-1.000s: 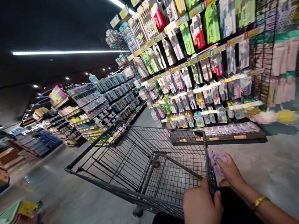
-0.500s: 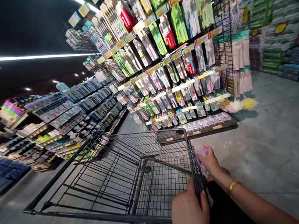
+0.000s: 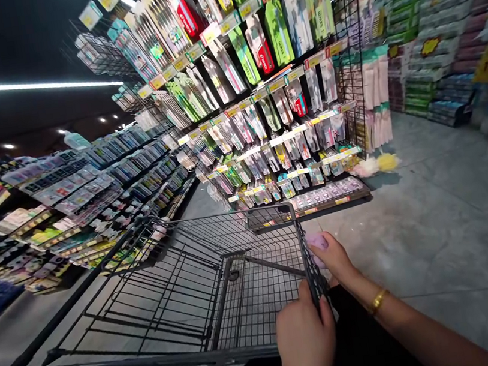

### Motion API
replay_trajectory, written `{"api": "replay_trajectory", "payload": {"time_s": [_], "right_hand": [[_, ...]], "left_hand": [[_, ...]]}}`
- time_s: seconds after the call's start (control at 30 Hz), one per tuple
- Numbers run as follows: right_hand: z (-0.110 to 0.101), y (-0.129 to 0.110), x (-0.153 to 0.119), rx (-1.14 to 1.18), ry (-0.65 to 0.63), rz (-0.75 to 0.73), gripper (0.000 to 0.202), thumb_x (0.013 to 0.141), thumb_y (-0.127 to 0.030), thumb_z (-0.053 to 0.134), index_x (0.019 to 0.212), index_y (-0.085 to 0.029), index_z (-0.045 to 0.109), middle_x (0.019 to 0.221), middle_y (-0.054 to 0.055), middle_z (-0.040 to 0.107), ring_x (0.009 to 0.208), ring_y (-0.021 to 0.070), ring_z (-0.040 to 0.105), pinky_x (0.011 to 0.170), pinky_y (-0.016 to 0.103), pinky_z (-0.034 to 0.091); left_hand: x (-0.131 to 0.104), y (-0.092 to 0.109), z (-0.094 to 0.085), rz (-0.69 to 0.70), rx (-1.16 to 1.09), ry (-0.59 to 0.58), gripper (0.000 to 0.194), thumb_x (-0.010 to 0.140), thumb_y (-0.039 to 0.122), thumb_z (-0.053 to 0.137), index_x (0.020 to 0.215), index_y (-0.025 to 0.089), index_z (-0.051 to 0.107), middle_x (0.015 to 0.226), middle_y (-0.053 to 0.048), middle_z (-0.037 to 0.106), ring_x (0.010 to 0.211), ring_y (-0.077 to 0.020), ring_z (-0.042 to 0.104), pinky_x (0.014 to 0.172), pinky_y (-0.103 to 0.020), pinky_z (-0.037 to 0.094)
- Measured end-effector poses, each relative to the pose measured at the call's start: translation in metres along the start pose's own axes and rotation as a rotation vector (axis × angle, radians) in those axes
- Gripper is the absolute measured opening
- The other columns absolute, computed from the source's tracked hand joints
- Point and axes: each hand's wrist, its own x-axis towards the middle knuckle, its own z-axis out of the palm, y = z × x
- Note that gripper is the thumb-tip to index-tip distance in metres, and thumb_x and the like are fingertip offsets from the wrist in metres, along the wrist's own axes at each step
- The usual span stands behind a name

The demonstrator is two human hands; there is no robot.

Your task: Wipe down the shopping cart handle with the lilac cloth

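Note:
A black wire shopping cart (image 3: pixel 159 292) stands in front of me, its basket bare. My left hand (image 3: pixel 305 341) grips the near rim of the cart. My right hand (image 3: pixel 333 255), with a gold bracelet on the wrist, rests against the outside of the cart's right corner and holds a small pale purple packet (image 3: pixel 317 242). Straight beyond the cart rises a black wire rack of hanging toothbrush packs (image 3: pixel 266 83).
Long shelves of small packaged goods (image 3: pixel 68 195) run along the left aisle. Stacked green and blue packs (image 3: pixel 426 30) fill the far right. Pink and yellow fluffy items (image 3: pixel 377 164) lie at the rack's foot. Grey tiled floor (image 3: pixel 447 209) stretches to the right.
The view has swung to the right and the cart has turned with it. My right hand has slid a little up along the cart's corner, still holding the purple packet.

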Motion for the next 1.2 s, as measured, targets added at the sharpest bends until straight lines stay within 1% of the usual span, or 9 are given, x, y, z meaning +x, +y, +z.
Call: {"api": "replay_trajectory", "payload": {"time_s": [0.2,0.33,0.43,0.57,0.67,0.87,0.97,1.07,1.2], "right_hand": [[-0.004,-0.032,-0.02,0.04,0.031,-0.285,0.039,0.076,-0.041,0.063,0.111,-0.024,0.061,0.123,0.008,0.064,0.114,0.0241,0.059,0.1,0.04,0.046],[-0.001,0.007,-0.031,-0.031,-0.023,-0.088,0.031,0.069,-0.036,0.06,0.097,-0.023,0.06,0.096,0.005,0.068,0.092,0.0243,0.065,0.086,0.04,0.052],[-0.009,-0.006,-0.042,0.042,-0.099,0.019,0.032,0.071,-0.038,0.062,0.1,-0.024,0.058,0.086,0.002,0.068,0.08,0.0213,0.065,0.076,0.034,0.054],[-0.024,-0.064,-0.052,0.106,-0.09,-0.282,0.034,0.08,-0.035,0.062,0.112,-0.026,0.058,0.118,0.005,0.064,0.11,0.0217,0.06,0.098,0.037,0.047],[-0.023,-0.061,-0.058,0.036,-0.067,-0.445,0.032,0.079,-0.025,0.059,0.11,-0.026,0.061,0.127,0.007,0.059,0.122,0.0232,0.053,0.108,0.041,0.04],[-0.009,0.012,-0.079,-0.02,-0.055,-0.043,0.028,0.065,-0.023,0.058,0.093,-0.023,0.061,0.082,0.003,0.066,0.08,0.0237,0.063,0.079,0.04,0.054],[-0.017,-0.015,-0.084,0.122,-0.116,0.033,0.033,0.07,-0.029,0.059,0.102,-0.024,0.058,0.085,0.001,0.067,0.078,0.0215,0.064,0.075,0.036,0.054],[-0.028,-0.05,-0.083,0.122,-0.146,-0.138,0.037,0.072,-0.03,0.059,0.109,-0.025,0.058,0.104,0.003,0.066,0.095,0.0213,0.063,0.088,0.036,0.05],[-0.029,-0.031,-0.098,0.003,-0.079,-0.131,0.034,0.063,-0.026,0.059,0.096,-0.023,0.06,0.101,0.005,0.065,0.096,0.0236,0.06,0.09,0.039,0.048]], "left_hand": [[0.004,0.004,-0.003,-0.016,0.013,-0.035,0.047,0.098,0.037,0.038,0.139,0.017,0.049,0.09,-0.01,0.075,0.081,-0.0231,0.071,0.07,-0.029,0.047],[0.005,0.004,-0.006,-0.001,-0.007,-0.033,0.051,0.1,0.039,0.035,0.144,0.017,0.045,0.095,-0.01,0.075,0.085,-0.0225,0.07,0.074,-0.029,0.048],[0.003,-0.004,-0.014,-0.005,-0.062,-0.035,0.054,0.102,0.045,0.028,0.148,0.021,0.042,0.097,-0.01,0.075,0.087,-0.0231,0.071,0.074,-0.029,0.048],[-0.002,-0.022,-0.024,-0.11,-0.103,0.003,0.051,0.102,0.049,0.031,0.147,0.029,0.043,0.103,-0.008,0.075,0.089,-0.0223,0.07,0.072,-0.028,0.047],[-0.006,-0.03,-0.027,-0.161,-0.043,0.011,0.046,0.102,0.046,0.034,0.14,0.028,0.052,0.105,-0.008,0.075,0.092,-0.022,0.07,0.073,-0.027,0.046],[-0.009,-0.026,-0.019,-0.129,0.122,-0.017,0.051,0.103,0.043,0.026,0.101,0.024,0.073,0.085,-0.008,0.075,0.083,-0.0248,0.071,0.066,-0.029,0.044],[-0.009,-0.027,-0.016,-0.122,0.124,-0.005,0.052,0.103,0.043,0.025,0.098,0.023,0.073,0.084,-0.008,0.075,0.081,-0.0244,0.071,0.065,-0.029,0.044],[-0.007,-0.03,-0.013,-0.124,0.124,-0.001,0.055,0.102,0.045,0.024,0.096,0.022,0.073,0.086,-0.009,0.075,0.082,-0.0247,0.07,0.067,-0.03,0.044],[-0.006,-0.032,-0.009,-0.133,0.103,-0.004,0.058,0.102,0.048,0.023,0.096,0.021,0.074,0.086,-0.01,0.074,0.082,-0.0237,0.069,0.068,-0.03,0.045]]}}
